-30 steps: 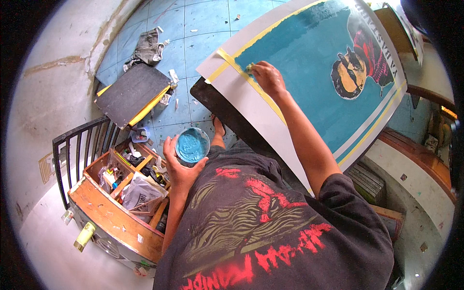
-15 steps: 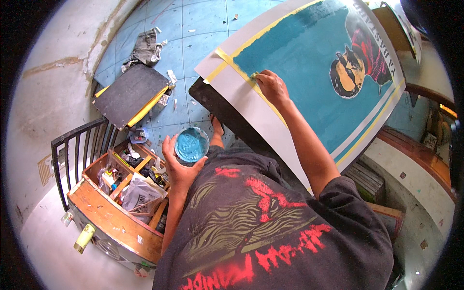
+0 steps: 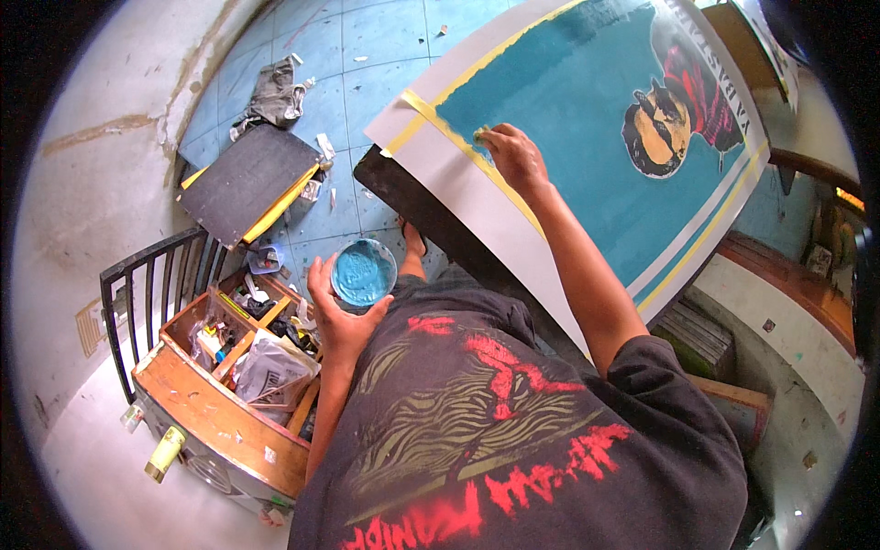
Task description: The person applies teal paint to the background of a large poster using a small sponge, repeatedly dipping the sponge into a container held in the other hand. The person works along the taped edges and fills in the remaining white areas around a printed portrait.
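My left hand [image 3: 343, 323] is wrapped round a round tub of blue paint [image 3: 364, 275], held upright in front of my shirt. Over the big poster sheet [image 3: 513, 275], my right hand [image 3: 516, 160] pinches a small yellowish piece of sponge [image 3: 481, 136]. That piece is at the near left corner of the teal painted area [image 3: 587, 202], just inside the yellow masking tape [image 3: 472, 156]. Whether it touches the paint surface I cannot tell. A painted figure with a dark and tan head [image 3: 655, 133] lies farther right on the sheet.
The sheet rests on a dark table [image 3: 412, 197]. On my left stand a wooden drawer box [image 3: 220, 412] with bags and small items, a black metal rail [image 3: 151, 275] and a dark board [image 3: 252, 179]. A grey cloth [image 3: 275, 96] and scraps lie on the blue tiled floor [image 3: 385, 87].
My right hand with the sponge has shifted slightly up and left over the sheet's corner. The view has moved a little; my left hand still holds the tub in the same place.
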Available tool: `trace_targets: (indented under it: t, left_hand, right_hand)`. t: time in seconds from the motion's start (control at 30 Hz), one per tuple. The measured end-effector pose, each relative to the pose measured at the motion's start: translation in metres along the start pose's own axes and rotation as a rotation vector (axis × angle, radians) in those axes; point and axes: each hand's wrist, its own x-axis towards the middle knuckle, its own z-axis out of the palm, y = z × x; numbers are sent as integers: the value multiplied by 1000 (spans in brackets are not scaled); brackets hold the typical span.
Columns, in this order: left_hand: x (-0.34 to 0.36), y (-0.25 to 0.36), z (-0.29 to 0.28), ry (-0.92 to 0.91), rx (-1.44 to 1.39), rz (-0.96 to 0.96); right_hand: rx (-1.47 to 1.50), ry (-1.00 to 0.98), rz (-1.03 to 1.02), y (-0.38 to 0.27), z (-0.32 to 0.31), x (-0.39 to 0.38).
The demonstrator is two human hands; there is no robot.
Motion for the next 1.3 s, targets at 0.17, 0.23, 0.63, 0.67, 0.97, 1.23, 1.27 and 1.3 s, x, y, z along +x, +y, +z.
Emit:
trace_targets:
  t: [0.17, 0.23, 0.63, 0.67, 0.97, 1.23, 1.27, 1.3]
  left_hand:
    - [0, 5, 0, -7, -1, 7]
    - [0, 6, 1, -10, 8, 16]
    - [-11, 6, 5, -15, 6, -34]
    - [-12, 6, 5, -16, 0, -31]
    - [-18, 9, 8, -18, 13, -4]
    - [-25, 12, 10, -18, -12, -15]
    - [-26, 11, 11, -19, -18, -15]
    - [-27, 11, 11, -17, -22, -16]
  right_hand:
    - [-14, 45, -13, 4, -1, 3]
    - [-39, -69, 74, 9, 3, -3]
    - [-57, -27, 77, 13, 3, -39]
    - [-82, -86, 120, 15, 5, -39]
    - [-15, 3, 21, 7, -3, -21]
    - [-38, 28, 47, 8, -4, -35]
    - [-65, -65, 114, 13, 0, -36]
    - [-91, -157, 177, 11, -1, -34]
